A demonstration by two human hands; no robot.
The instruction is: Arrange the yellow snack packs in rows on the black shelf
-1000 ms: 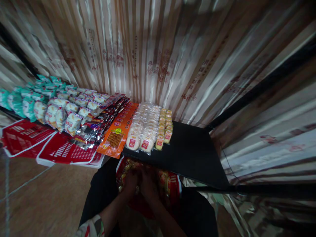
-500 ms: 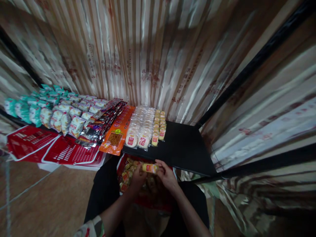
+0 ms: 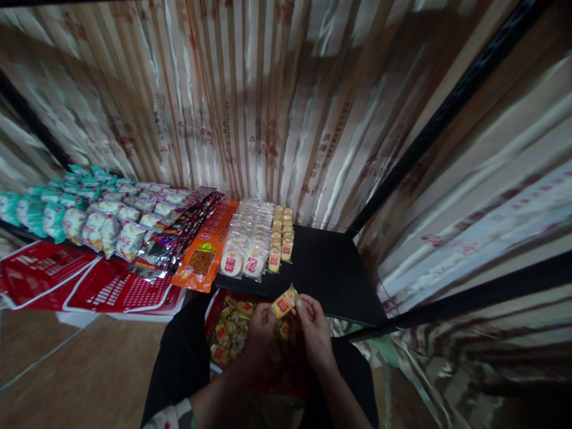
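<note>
My left hand (image 3: 261,320) and my right hand (image 3: 313,325) are raised over a red bag (image 3: 226,325) of small wrapped snacks in my lap. Both hands pinch one small yellow snack packet (image 3: 285,301) with a red label, tilted up to the right. It hangs just before the front edge of the black shelf (image 3: 330,268). On that shelf, rows of the same yellow packets (image 3: 279,238) lie beside rows of round white cakes (image 3: 245,241).
Left of the cakes lie orange snack packs (image 3: 205,247), dark foil packs (image 3: 179,229), white bagged snacks (image 3: 111,217) and teal packs (image 3: 40,202). Red printed bags (image 3: 107,283) hang at the shelf's front left. A striped shiny curtain (image 3: 268,107) backs the shelf.
My hands came up out of the red bag with one yellow packet. It has since tipped from level to slanted and moved slightly toward the shelf.
</note>
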